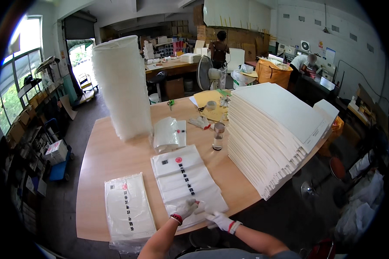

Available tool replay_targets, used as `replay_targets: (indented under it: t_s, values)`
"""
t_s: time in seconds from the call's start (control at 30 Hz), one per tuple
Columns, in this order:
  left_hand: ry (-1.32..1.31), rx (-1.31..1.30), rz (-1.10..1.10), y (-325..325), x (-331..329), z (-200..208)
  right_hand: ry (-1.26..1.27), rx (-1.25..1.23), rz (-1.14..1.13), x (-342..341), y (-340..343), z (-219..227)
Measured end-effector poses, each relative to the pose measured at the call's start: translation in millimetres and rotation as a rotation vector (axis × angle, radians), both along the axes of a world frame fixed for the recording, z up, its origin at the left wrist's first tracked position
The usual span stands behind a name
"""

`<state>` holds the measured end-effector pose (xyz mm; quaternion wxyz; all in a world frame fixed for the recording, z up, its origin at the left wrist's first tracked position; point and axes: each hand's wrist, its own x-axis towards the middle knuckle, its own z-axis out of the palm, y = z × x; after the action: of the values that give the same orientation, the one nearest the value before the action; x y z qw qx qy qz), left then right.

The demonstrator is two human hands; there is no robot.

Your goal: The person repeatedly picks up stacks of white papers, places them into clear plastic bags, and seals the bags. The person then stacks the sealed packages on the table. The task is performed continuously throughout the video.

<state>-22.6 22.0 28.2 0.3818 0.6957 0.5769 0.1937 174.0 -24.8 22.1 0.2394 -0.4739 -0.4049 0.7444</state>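
Note:
Directly before me lies a pile of white printed plastic bags (177, 172), with a dark vertical line of characters and a red round mark. My left hand (186, 209), in a white glove with a dark and red wristband, is closed at the near end of the top bag and appears to pinch its film. Close by on the right, my right hand (221, 221), also gloved, reaches over the bag's near corner with its fingers apart and slightly blurred. A filled bag with flat white contents (129, 207) rests left of the pile.
A tall stack of white folders (263, 138) stands on the right of the table (95, 155). Farther back are a tall white roll (122, 86), a folded plastic packet (169, 134), a glass bottle (218, 136), green scissors (170, 103) and tape (211, 105). Two people work beyond a fan (205, 73).

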Motion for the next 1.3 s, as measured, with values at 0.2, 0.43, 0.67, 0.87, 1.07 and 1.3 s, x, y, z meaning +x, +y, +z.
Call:
replay_targets:
  t_s: [0.2, 0.43, 0.67, 0.87, 1.07, 1.3]
  values:
    - [-0.884, 0.015, 0.327, 33, -33, -33, -0.527, 0.615, -0.07, -43, 65, -5]
    - [-0.724, -0.246, 0.382, 57, -34, 51, -0.55, 1.545, -0.119, -45, 60, 21]
    - [-0.534, -0.016, 0.22, 53, -7, 126, -0.827, 1.126, 0.399, -70, 122, -112]
    - [0.192, 0.469, 0.24, 28, -8, 98, -0.399, 1.006, 0.532, 38, 37, 150]
    - [0.188, 0.801, 0.105, 11, 10, 147, -1.184, 1.984, -0.42, 179, 7, 342]
    - [-0.075, 0.668, -0.434, -13, 73, 222, -1.119, 1.369, 0.047, 239, 51, 386]
